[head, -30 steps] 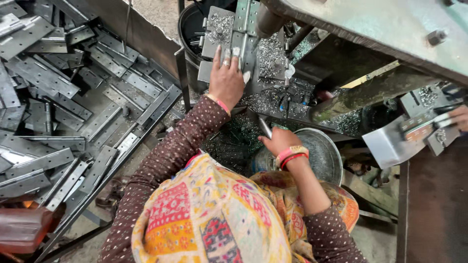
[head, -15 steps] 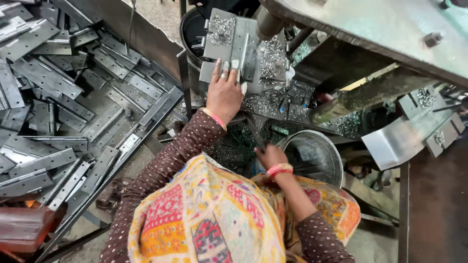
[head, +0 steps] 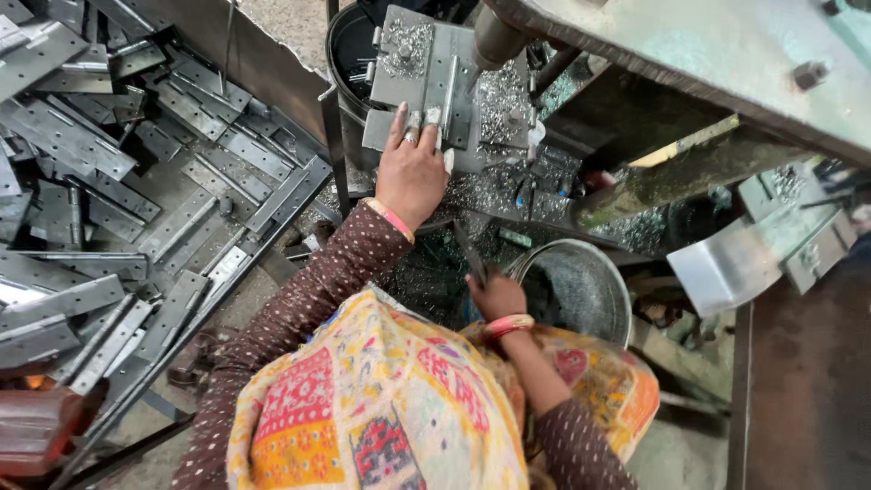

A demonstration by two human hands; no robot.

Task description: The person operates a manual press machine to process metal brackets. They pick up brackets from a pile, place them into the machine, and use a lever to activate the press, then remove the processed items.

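The left hand (head: 413,172) presses flat and open on the metal hinge plate (head: 426,77) under the drill spindle (head: 497,38), risking cut fingers, while the right hand (head: 494,295) grips a dark tool (head: 470,254) beside the steel bowl (head: 581,286).

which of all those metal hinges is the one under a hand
The hinge on the drill table, pinned by the left hand. The other hinges lie loose in the heap at left, untouched.
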